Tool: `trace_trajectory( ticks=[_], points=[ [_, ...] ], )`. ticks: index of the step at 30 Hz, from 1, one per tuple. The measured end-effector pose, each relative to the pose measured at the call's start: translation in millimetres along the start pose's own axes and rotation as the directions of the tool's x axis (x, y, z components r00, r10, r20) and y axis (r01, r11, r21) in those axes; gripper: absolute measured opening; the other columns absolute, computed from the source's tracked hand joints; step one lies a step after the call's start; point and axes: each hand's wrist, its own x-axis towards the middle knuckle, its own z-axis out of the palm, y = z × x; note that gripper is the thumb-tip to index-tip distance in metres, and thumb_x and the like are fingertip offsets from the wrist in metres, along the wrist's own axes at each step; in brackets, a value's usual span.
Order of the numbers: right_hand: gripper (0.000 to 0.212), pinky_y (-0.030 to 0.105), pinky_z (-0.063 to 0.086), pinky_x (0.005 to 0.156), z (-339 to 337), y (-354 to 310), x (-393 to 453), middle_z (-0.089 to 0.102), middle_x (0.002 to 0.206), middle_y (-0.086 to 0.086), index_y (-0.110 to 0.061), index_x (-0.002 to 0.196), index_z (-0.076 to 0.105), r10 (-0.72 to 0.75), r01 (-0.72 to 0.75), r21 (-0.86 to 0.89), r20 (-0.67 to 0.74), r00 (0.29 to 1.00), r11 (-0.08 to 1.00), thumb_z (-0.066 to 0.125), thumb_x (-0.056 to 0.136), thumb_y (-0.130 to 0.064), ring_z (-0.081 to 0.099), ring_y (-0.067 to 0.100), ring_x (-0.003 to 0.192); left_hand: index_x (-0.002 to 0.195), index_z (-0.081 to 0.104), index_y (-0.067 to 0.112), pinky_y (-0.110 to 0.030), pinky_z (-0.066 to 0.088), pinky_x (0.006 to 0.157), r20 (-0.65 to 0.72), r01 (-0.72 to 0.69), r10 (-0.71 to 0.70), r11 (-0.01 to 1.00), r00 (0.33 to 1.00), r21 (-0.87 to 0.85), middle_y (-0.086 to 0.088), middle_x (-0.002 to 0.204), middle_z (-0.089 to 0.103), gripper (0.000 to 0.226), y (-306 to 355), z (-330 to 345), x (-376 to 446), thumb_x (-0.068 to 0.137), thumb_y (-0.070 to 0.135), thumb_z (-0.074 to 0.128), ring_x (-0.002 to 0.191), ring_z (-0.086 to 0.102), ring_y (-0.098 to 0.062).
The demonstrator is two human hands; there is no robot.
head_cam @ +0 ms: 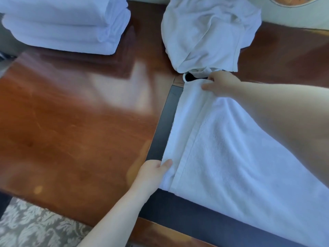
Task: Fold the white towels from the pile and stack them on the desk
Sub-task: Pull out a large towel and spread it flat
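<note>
A white towel (pixel 231 154) lies spread over the dark inset pad (pixel 165 125) on the right of the wooden desk (pixel 71 122). My left hand (pixel 154 172) pinches the towel's near left corner, thumb on top. My right hand (pixel 220 82) grips the far left corner, close under the pile. The crumpled pile of white towels (pixel 210 32) sits at the back, right of centre. A stack of folded white towels (pixel 65 24) rests at the back left of the desk.
Patterned carpet (pixel 32 229) shows beyond the desk's near left edge. A small black-and-white object (pixel 189 76) peeks out from under the pile beside my right hand. Bare wood spreads between the stack and the pad.
</note>
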Motion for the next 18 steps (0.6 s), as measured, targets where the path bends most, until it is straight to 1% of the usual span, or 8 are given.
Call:
trace_trajectory(
  ticks=[2,4,7,8,9,12,15,18],
  points=[
    [0.03,0.033,0.033,0.072,1.6,-2.6,-4.2,0.055,0.075,-0.002,-0.021,0.078,0.054,-0.012,0.006,-0.072,-0.086,0.996,0.997,0.048,0.091,-0.047,0.053,0.022,0.079,0.065,0.036,0.024,-0.018,0.025,0.049,-0.1,-0.038,0.049,0.993,0.994,0.108,0.013,0.055,0.037,0.04,-1.3,-0.4,-3.0,0.093,0.038,0.062,0.044,0.035,-0.005],
    [0.037,0.037,0.027,0.081,2.0,-1.0,-9.7,0.055,0.071,-0.001,-0.022,0.078,0.053,-0.014,-0.003,-0.13,-0.128,0.992,0.991,0.033,0.096,-0.049,0.054,0.025,0.081,0.098,0.05,0.032,-0.015,0.041,0.058,-0.199,-0.091,0.132,0.975,0.971,0.204,0.016,0.084,0.056,0.019,2.7,-0.8,-12.5,0.09,0.034,0.067,0.07,0.055,-0.001],
    [0.039,0.039,0.029,0.079,-8.8,12.6,-20.2,0.054,0.074,0.001,-0.019,0.08,0.055,0.12,-0.127,-0.049,-0.119,0.986,0.991,0.031,0.094,-0.047,0.051,0.027,0.08,0.131,0.046,0.027,-0.022,0.043,0.092,-0.367,-0.353,0.464,0.875,0.806,0.332,0.014,0.124,0.047,0.048,19.3,8.5,-10.4,0.089,0.019,0.067,0.111,0.048,-0.005],
    [0.035,0.038,0.032,0.079,-13.5,17.7,-24.7,0.055,0.077,0.001,-0.018,0.084,0.058,0.157,-0.159,-0.014,-0.086,0.984,0.987,0.037,0.091,-0.045,0.052,0.028,0.083,0.132,0.048,0.025,-0.023,0.039,0.095,-0.353,-0.431,0.527,0.845,0.773,0.316,0.014,0.125,0.046,0.046,30.9,14.1,-6.6,0.09,0.019,0.065,0.115,0.045,-0.006],
    [0.031,0.038,0.037,0.08,-17.9,21.1,-29.0,0.058,0.081,0.002,-0.017,0.088,0.062,0.159,-0.158,0.008,-0.064,0.985,0.987,0.044,0.09,-0.043,0.054,0.028,0.086,0.132,0.049,0.025,-0.023,0.038,0.095,-0.299,-0.474,0.534,0.844,0.791,0.252,0.014,0.122,0.046,0.042,43.9,21.2,-2.9,0.092,0.022,0.063,0.114,0.045,-0.007],
    [0.019,0.034,0.046,0.072,-27.3,23.1,-39.3,0.065,0.092,0.003,-0.021,0.096,0.068,0.061,-0.056,0.042,-0.149,0.987,0.998,0.06,0.086,-0.034,0.061,0.029,0.09,0.125,0.05,0.025,-0.025,0.041,0.088,-0.115,-0.391,0.403,0.914,0.908,0.11,0.011,0.112,0.046,0.039,71.4,43.8,14.7,0.092,0.042,0.061,0.107,0.047,-0.01],
    [0.018,0.033,0.042,0.071,-27.6,17.6,-39.9,0.064,0.101,0.004,-0.021,0.106,0.064,-0.019,0.032,0.048,-0.245,0.969,0.998,0.057,0.091,-0.028,0.058,0.03,0.095,0.101,0.057,0.021,-0.024,0.043,0.077,-0.142,-0.336,0.368,0.919,0.919,0.207,0.008,0.101,0.05,0.027,78.9,50.6,29.2,0.092,0.047,0.06,0.097,0.049,-0.012],
    [0.02,0.037,0.041,0.083,-18.8,12.3,-32.0,0.061,0.109,0.01,-0.018,0.113,0.06,-0.019,0.033,0.053,-0.249,0.968,0.998,0.052,0.097,-0.028,0.053,0.033,0.102,0.085,0.051,0.024,-0.018,0.031,0.058,-0.181,-0.311,0.366,0.91,0.913,0.273,0.011,0.093,0.05,0.023,74.3,49.4,33.8,0.095,0.044,0.057,0.083,0.049,-0.008]
  ],
)
